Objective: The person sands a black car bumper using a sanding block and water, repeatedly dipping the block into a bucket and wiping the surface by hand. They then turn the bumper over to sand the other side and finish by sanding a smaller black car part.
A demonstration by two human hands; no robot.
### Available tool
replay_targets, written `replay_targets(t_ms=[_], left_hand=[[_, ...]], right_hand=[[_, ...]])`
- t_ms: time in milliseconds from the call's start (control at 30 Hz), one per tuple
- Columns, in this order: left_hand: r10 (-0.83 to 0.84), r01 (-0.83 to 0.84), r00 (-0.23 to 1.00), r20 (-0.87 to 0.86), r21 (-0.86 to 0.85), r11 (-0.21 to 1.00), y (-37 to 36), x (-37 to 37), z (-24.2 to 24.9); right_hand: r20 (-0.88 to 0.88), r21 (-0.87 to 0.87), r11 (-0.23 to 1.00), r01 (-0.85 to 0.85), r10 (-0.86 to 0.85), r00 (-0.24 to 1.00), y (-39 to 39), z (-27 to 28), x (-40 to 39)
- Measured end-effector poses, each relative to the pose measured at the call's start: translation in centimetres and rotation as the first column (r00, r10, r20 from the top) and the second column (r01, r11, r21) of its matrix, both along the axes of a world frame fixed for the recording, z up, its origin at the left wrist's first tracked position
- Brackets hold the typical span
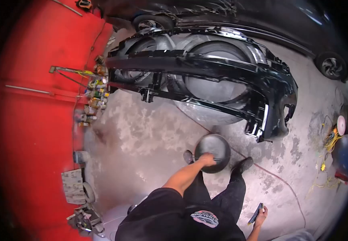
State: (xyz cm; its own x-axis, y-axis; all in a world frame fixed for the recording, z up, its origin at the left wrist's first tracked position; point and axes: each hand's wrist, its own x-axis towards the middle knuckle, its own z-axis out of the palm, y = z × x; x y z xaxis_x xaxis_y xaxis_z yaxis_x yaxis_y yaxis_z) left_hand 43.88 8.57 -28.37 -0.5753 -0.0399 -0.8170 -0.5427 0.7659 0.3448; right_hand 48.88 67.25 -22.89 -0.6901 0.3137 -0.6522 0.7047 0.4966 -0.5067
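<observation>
My left hand (208,159) reaches down with its fingers closed over a round, dark, smooth-topped object (211,146) on the floor between my feet. A thin dark strip shows beside the fingers, and I cannot tell what they grip. Off to my right side, my right hand (261,217) is wrapped round a flat, dark, oblong block with yellow edges (256,213). In front of me a black car bumper (230,72) lies across several tires (218,50).
A dark car (262,20) stands behind the bumper. Cans and bottles (95,94) line the red wall (37,132) on the left. A reddish hose (280,180) crosses the concrete floor. At the right are a yellow cord (332,142) and a pink disc (341,125).
</observation>
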Motion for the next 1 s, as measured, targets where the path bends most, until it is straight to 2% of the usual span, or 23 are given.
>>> replay_targets(t_ms=[67, 100, 133, 167, 200, 233, 267, 300, 467, 533, 600, 633, 733, 767, 833, 900, 933, 967, 1000], left_hand=[[-0.003, 0.005, 0.999, 0.049, -0.049, 0.999, -5.8, 3.2, -2.6], [0.036, -0.033, 0.998, 0.045, -0.081, 0.996, -8.3, 4.4, -0.8], [0.020, -0.014, 0.991, 0.129, -0.049, 0.999, -11.1, 5.2, -0.5], [0.050, -0.042, 0.986, 0.156, -0.055, 0.998, -13.3, 6.3, -0.2], [0.052, -0.040, 0.989, 0.136, -0.091, 0.995, -15.4, 7.0, 1.6], [0.015, 0.000, 0.993, 0.114, -0.129, 0.992, -17.5, 8.4, -0.2], [-0.091, 0.104, 0.992, 0.085, -0.167, 0.980, -19.9, 9.9, -3.1], [-0.033, 0.048, 0.997, 0.076, -0.206, 0.977, -21.6, 10.8, -2.7], [-0.096, 0.113, 0.991, 0.095, -0.197, 0.974, -29.2, 14.1, -3.7], [-0.093, 0.113, 0.989, 0.118, -0.175, 0.978, -31.3, 15.6, -6.3], [-0.092, 0.101, 0.995, 0.049, -0.265, 0.959, -33.0, 17.4, -10.1], [-0.109, 0.120, 0.993, 0.055, -0.287, 0.950, -33.8, 17.8, -11.2], [-0.137, 0.142, 0.990, 0.039, -0.389, 0.910, -36.7, 20.1, -12.3], [-0.139, 0.143, 0.990, 0.037, -0.380, 0.914, -37.9, 20.8, -13.0], [-0.168, 0.160, 0.986, 0.012, -0.374, 0.913, -39.8, 22.5, -13.9], [-0.167, 0.146, 0.986, -0.027, -0.370, 0.917, -39.6, 22.1, -13.6], [-0.098, 0.065, 0.994, -0.053, -0.441, 0.895, -39.5, 22.5, -12.7], [-0.014, -0.024, 0.997, -0.070, -0.520, 0.854, -39.8, 23.3, -11.8], [0.036, -0.076, 0.995, -0.095, -0.467, 0.881, -40.1, 23.8, -11.4]], right_hand=[[-0.032, 0.023, 0.996, -0.082, 0.082, 0.996, -2.8, 0.1, 1.9], [-0.063, 0.044, 0.993, -0.112, 0.115, 0.991, -4.0, -1.1, 3.6], [-0.064, 0.016, 0.993, -0.118, 0.119, 0.991, -6.6, -0.5, 4.7], [-0.084, 0.154, 0.951, -0.270, 0.284, 0.955, -9.0, 0.3, 5.5], [-0.135, 0.190, 0.912, -0.362, 0.390, 0.911, -9.5, -1.5, 6.9], [-0.193, 0.274, 0.853, -0.443, 0.500, 0.844, -12.0, -0.7, 7.2], [-0.177, 0.240, 0.872, -0.427, 0.471, 0.864, -14.5, -0.1, 7.3], [-0.161, 0.203, 0.890, -0.409, 0.442, 0.882, -17.1, 0.4, 7.1], [-0.192, 0.152, 0.794, -0.589, 0.608, 0.770, -33.4, 9.1, 3.0], [-0.199, 0.098, 0.734, -0.672, 0.676, 0.709, -38.1, 10.4, 1.7], [-0.201, 0.024, 0.653, -0.757, 0.745, 0.636, -41.6, 10.0, 0.5], [-0.138, -0.007, 0.626, -0.780, 0.772, 0.620, -44.0, 10.0, -0.4], [-0.209, -0.036, 0.451, -0.892, 0.869, 0.448, -48.2, 3.8, -3.3], [-0.191, -0.048, 0.419, -0.907, 0.887, 0.420, -49.3, 2.0, -3.9], [-0.071, -0.119, 0.319, -0.940, 0.942, 0.328, -54.2, 2.1, -7.5], [-0.123, -0.057, 0.281, -0.958, 0.950, 0.286, -56.6, -1.6, -8.5], [-0.106, -0.066, 0.262, -0.963, 0.958, 0.268, -58.2, -1.3, -9.1], [-0.088, -0.167, 0.323, -0.932, 0.936, 0.340, -60.4, -1.4, -9.7], [-0.058, -0.281, 0.368, -0.886, 0.915, 0.398, -62.9, -1.8, -9.9]])
